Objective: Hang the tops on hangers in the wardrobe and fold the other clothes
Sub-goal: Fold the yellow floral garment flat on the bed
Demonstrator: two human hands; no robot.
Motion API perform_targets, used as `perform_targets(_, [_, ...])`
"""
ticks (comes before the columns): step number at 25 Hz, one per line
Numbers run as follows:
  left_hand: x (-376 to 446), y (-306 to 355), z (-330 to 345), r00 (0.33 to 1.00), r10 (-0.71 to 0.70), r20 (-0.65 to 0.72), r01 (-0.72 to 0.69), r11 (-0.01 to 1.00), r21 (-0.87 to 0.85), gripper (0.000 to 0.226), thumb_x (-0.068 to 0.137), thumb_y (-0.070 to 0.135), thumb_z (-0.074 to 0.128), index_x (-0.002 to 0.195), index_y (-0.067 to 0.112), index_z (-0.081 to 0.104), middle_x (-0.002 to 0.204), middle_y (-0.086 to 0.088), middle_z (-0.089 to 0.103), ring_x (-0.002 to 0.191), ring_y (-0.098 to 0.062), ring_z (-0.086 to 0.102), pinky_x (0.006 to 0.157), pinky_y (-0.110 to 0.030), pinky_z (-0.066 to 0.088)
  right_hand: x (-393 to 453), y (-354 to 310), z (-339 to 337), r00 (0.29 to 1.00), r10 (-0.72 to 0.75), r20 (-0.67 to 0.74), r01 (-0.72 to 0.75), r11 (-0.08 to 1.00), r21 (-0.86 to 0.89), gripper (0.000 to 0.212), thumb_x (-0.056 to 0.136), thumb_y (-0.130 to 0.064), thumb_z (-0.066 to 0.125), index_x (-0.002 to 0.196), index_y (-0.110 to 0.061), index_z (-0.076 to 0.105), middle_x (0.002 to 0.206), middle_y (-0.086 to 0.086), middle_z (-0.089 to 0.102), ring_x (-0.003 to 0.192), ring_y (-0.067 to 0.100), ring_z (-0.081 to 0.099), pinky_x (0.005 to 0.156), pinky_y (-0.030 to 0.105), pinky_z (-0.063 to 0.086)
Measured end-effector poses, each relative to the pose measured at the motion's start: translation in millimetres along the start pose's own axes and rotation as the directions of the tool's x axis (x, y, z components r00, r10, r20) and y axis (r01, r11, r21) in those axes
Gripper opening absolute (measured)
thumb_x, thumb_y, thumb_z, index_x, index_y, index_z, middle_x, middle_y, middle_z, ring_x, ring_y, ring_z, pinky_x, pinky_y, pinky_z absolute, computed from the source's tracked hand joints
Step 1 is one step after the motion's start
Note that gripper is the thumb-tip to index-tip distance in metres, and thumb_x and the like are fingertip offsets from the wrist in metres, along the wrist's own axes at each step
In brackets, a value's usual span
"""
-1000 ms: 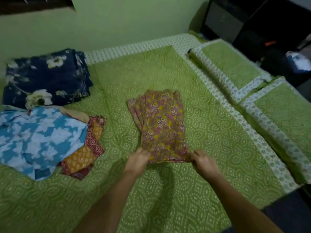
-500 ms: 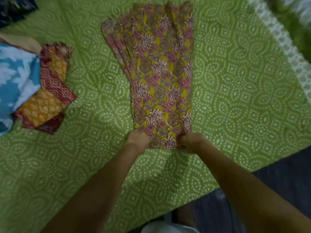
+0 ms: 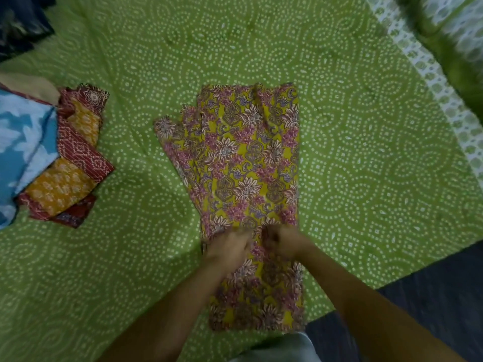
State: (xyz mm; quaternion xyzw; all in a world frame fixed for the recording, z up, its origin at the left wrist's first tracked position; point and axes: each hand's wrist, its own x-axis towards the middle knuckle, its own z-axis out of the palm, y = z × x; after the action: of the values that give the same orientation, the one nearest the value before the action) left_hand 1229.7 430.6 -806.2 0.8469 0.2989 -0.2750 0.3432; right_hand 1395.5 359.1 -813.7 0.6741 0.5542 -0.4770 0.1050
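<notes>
Both hands, left hand + right hand, pinch floral garment mid-length on bed. Keep side edges aligned, pull fold taut & square before pressing flat.

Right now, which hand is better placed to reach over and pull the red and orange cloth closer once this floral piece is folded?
Probably the left hand. It grips the floral garment on the side nearer the red and orange cloth, which lies off to the left on the green bedspread. The right hand would have to cross over.
</notes>
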Motion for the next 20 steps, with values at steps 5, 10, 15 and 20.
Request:
perform_targets(5, [121, -36, -109, 0.675, -0.529, -0.515, 0.345, 0.843, -0.413, 0.043, 0.097, 0.028, 0.05, 0.135, 0.007, 0.045, 0.137, -0.015, 0.042, 0.126, -0.03, 0.04, 0.104, -0.039, 0.036, 88, 35, -113, 0.656, 0.399, -0.641, -0.099, 0.887, 0.45, 0.016, 0.097, -0.023, 0.044, 0.104, -0.014, 0.056, 0.102, 0.009, 0.059, 0.088, 0.027, 0.058, 0.072, 0.034, 0.046])
perform_targets(10, [189, -58, -181, 0.56, -0.762, -0.324, 0.411, 0.596, -0.69, 0.087, 0.083, 0.046, 0.069, 0.144, 0.0, 0.028, 0.151, -0.017, 0.024, 0.139, -0.035, 0.025, 0.11, -0.043, 0.027, 151, 74, -200, 0.588, 0.34, -0.734, -0.127, 0.935, 0.331, 0.035, 0.096, -0.016, 0.05, 0.13, -0.017, 0.049, 0.13, 0.013, 0.042, 0.113, 0.03, 0.05, 0.094, 0.04, 0.046])
perform_targets(15, [219, -74, -201, 0.54, -0.734, -0.412, 0.333, 0.636, -0.696, 0.051, 0.078, 0.053, 0.07, 0.108, 0.014, 0.059, 0.12, -0.009, 0.059, 0.115, -0.03, 0.052, 0.092, -0.041, 0.045, 181, 96, -249, 0.725, 0.194, -0.661, -0.07, 0.975, 0.21, 0.048, 0.086, -0.019, 0.068, 0.13, -0.022, 0.049, 0.138, 0.012, 0.032, 0.121, 0.033, 0.047, 0.103, 0.045, 0.043])
perform_targets(20, [215, -79, -210, 0.503, -0.714, -0.488, 0.286, 0.669, -0.686, 0.023, 0.09, 0.037, 0.063, 0.086, 0.018, 0.05, 0.095, -0.009, 0.065, 0.086, -0.027, 0.06, 0.067, -0.03, 0.041, 183, 106, -266, 0.751, 0.191, -0.632, -0.089, 0.978, 0.191, 0.037, 0.086, -0.023, 0.068, 0.12, -0.012, 0.057, 0.133, 0.012, 0.035, 0.112, 0.028, 0.051, 0.101, 0.036, 0.042])
